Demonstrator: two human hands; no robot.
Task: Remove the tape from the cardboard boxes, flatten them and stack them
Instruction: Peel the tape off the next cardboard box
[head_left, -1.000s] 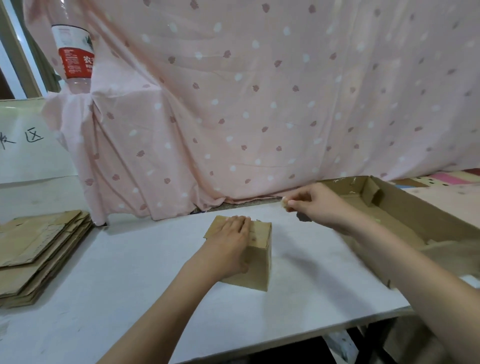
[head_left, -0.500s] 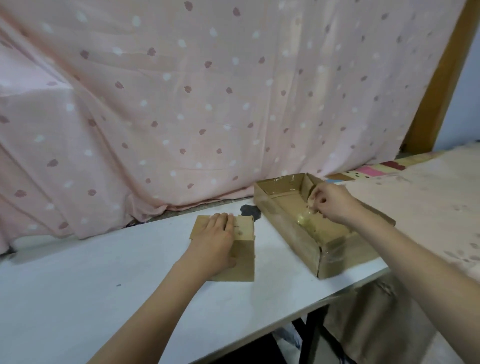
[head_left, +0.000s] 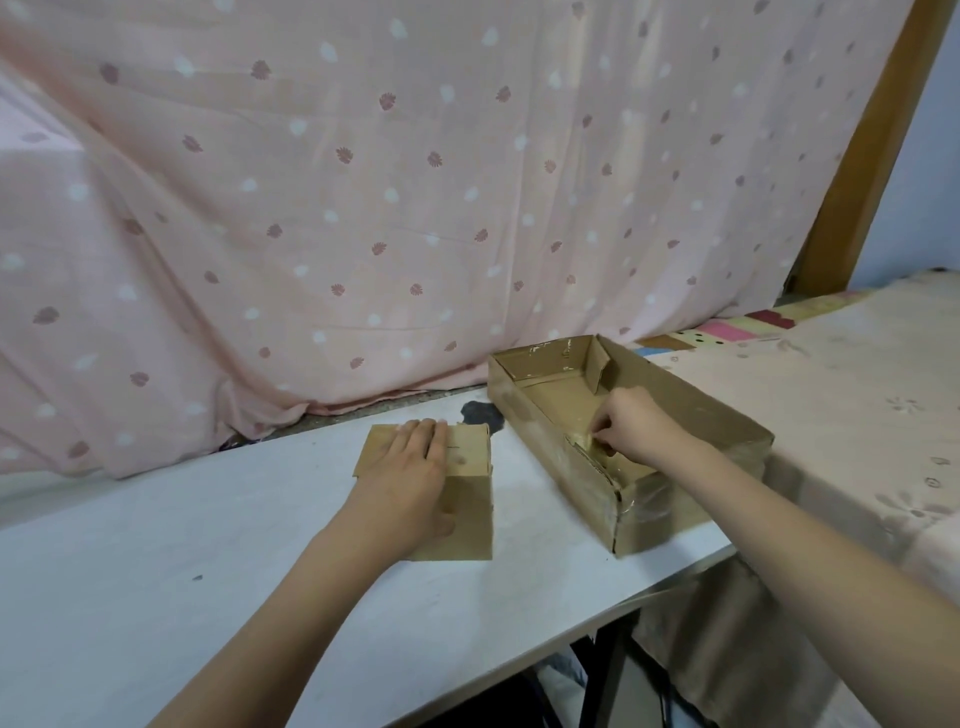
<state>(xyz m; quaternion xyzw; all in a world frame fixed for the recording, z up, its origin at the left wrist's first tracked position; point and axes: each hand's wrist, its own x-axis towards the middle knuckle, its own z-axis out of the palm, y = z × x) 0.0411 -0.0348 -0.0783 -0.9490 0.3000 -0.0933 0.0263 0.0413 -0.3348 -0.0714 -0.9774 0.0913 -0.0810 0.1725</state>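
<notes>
On the left of the white table (head_left: 156, 597), the left hand (head_left: 410, 483) lies flat, fingers together and extended, pressing down on a small cardboard box (head_left: 457, 499) that stands near the table's middle; nothing is pinched there, the palm simply pins the box in place. That hold is worth keeping light, since leaning hard would crush the walls before the tape is off. Just behind the small box a dark mark (head_left: 480, 414) shows on the tabletop. Further right sits a long open cardboard tray (head_left: 566, 457), its near end wrapped in shiny clear tape (head_left: 649, 501) and overhanging the table's right edge slightly. The right hand (head_left: 631, 431) reaches down inside the tray, thumb and fingertips drawn together near the inner wall; it appears to be pinching a scrap of tape, though the piece itself is too small and glossy to make out with certainty. If it is dropping the scrap there, letting it go well inside the tray is the sound way, so it does not cling to the fingers. Behind everything hangs a pink spotted curtain (head_left: 415, 182), and to the far right lies a patterned cloth surface (head_left: 857, 389).
</notes>
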